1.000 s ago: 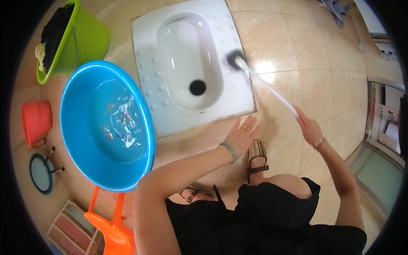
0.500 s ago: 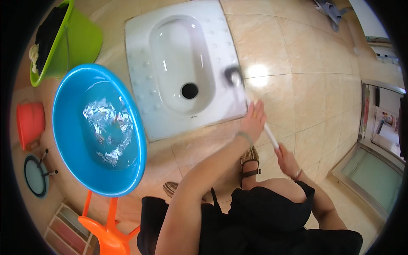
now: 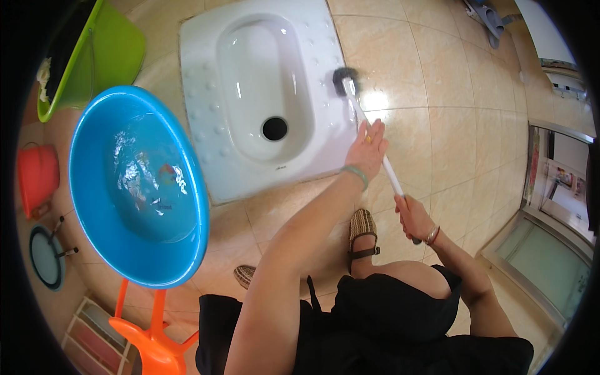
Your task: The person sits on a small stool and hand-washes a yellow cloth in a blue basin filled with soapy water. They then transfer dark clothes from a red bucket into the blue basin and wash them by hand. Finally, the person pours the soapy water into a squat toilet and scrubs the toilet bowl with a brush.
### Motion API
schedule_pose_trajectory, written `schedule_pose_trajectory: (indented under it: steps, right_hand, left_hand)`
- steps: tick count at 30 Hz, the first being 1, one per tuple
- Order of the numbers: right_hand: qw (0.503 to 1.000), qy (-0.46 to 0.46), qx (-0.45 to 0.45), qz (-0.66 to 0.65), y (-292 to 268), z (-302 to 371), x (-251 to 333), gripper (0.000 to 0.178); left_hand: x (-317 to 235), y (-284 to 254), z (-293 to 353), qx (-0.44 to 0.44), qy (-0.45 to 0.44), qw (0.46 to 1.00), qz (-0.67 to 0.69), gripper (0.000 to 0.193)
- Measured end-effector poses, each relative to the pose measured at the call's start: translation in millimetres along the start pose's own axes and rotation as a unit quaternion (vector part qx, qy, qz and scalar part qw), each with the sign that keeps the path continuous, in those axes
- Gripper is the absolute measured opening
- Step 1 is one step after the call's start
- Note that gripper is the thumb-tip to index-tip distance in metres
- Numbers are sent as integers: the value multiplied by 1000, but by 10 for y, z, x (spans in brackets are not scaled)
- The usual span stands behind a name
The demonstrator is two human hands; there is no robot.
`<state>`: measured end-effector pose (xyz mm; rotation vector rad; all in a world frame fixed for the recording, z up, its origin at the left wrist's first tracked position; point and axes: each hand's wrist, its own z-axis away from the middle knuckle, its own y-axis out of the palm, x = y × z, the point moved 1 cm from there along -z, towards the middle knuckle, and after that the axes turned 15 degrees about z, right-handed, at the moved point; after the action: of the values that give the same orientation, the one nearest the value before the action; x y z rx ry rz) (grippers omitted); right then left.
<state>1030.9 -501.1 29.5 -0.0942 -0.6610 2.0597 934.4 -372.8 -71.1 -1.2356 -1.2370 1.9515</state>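
Observation:
A long-handled scrub brush (image 3: pixel 392 175) with a white handle slants across the floor in front of me. Its dark bristle head (image 3: pixel 344 82) sits at the right edge of the white squat toilet (image 3: pixel 206 156), where the ceramic meets the tiles. My left hand (image 3: pixel 367 150) is closed on the handle below the head, a ring and a green bangle on it. Lower down, my right hand (image 3: pixel 414 215) grips the handle near its dark end. The toilet's basin and round drain hole (image 3: pixel 275 129) lie left of the brush.
A large blue tub (image 3: pixel 94 206) of water stands at left by an orange stool (image 3: pixel 147 340). Behind it are a green bucket (image 3: pixel 115 53), a red bucket (image 3: pixel 39 175) and a round mirror-like object (image 3: pixel 47 257). Grey slippers (image 3: pixel 486 22) lie far right, near a glazed door (image 3: pixel 547 253).
The brush head has moved farther away along the toilet's right edge. Both hands have shifted forward with the handle. The water in the tub looks calmer.

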Motion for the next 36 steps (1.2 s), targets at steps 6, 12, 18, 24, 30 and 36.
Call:
schedule_pose_trajectory:
  steps: [6,12,18,24,30,36]
  right_hand:
    - [989,18,-13,145,580,453,-1331,39]
    - [997,2,27,78,29,127,-124,47]
    - [986,-103,-14,133,375,212,-693,42]
    - [990,-36,18,136,337,371,-575,41]
    - [998,-38,36,27,9,-14,17,46]
    - [972,30,48,227,523,445,-1145,37]
  left_hand:
    - [-731,357,747,61,47,980,182,41]
    - [-9,407,109,-97,-25,985,139,36]
    - [-221,489,581,-121,7,976,180,30]
    - [-361,442,669,-44,-24,984,169,34]
    - [216,60,191,-59,-44,993,92,41]
    - [-658,603,951,-85,-37,950,297,32]
